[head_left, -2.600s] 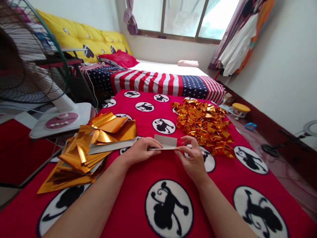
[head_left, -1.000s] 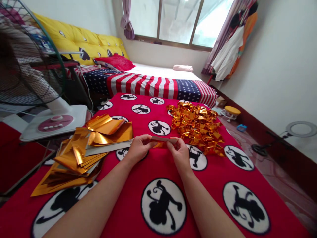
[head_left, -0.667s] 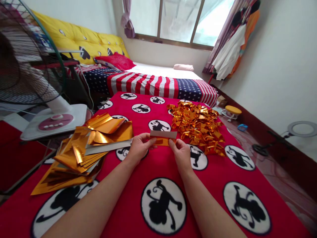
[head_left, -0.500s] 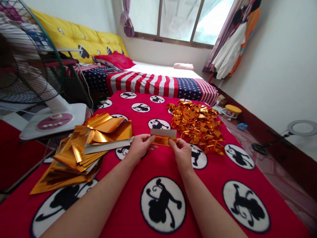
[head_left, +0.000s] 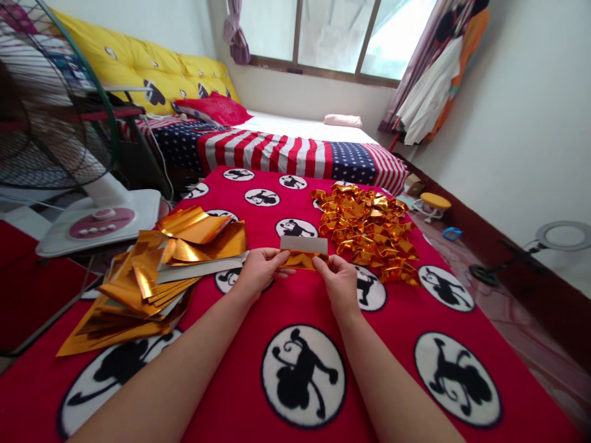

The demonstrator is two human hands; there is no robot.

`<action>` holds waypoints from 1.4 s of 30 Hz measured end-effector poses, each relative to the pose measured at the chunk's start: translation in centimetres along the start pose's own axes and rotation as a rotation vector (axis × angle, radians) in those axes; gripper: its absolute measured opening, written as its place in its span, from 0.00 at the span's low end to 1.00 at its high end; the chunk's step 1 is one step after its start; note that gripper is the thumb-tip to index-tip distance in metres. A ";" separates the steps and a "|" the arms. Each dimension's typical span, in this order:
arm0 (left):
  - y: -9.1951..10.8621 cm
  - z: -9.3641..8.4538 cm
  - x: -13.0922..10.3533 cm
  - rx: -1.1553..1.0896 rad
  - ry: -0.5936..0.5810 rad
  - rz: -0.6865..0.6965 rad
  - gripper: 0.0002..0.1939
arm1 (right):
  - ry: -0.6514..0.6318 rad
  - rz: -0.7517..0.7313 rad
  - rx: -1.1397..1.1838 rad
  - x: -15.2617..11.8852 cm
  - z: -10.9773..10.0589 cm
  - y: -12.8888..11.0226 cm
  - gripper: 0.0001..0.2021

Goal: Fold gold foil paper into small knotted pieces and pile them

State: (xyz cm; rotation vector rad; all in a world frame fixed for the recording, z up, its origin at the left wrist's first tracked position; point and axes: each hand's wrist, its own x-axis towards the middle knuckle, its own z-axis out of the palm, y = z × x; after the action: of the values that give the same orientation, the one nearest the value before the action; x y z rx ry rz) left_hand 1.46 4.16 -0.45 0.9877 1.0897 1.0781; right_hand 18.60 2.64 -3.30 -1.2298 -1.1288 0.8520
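Observation:
Between my hands is a sheet of gold foil paper, folded over along its near side, with a grey strip of its back showing along the far edge. My left hand pinches its left end between thumb and fingers. At the right end, my right hand grips it the same way, thumb on top. Left of my hands lies a loose stack of flat gold foil sheets, some grey side up. To the right, a heap of folded gold foil pieces spreads over the red cloth.
A fan stands at the left beside the stack. Beyond the cloth is a bed with a striped and starred cover. On the floor at right are a yellow-topped stool and a ring-light stand.
The folded gold part now shows a crease or buckle in its middle, and more of the grey strip is visible. Both hands stay in nearly the same place.

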 end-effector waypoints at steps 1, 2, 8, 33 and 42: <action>0.0 -0.1 0.0 0.002 -0.006 -0.002 0.26 | 0.001 0.001 -0.003 0.0 0.0 0.1 0.17; 0.0 -0.1 0.0 0.004 -0.010 -0.005 0.25 | 0.001 0.002 -0.007 0.1 -0.1 0.1 0.17; 0.1 -0.3 0.0 0.006 -0.024 -0.002 0.26 | -0.006 0.011 0.021 0.1 -0.3 0.1 0.16; -0.3 0.1 0.2 -0.061 0.023 0.066 0.25 | -0.052 0.035 0.164 0.1 -0.3 0.0 0.09; -1.6 -0.2 0.9 -0.041 0.039 0.146 0.24 | -0.075 0.080 0.158 0.2 -0.4 -0.1 0.10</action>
State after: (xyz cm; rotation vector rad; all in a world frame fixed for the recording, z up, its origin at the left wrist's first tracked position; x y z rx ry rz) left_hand 1.60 4.73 -2.24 1.0294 1.0350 1.2373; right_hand 18.99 2.73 -3.13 -1.1259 -1.0557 1.0357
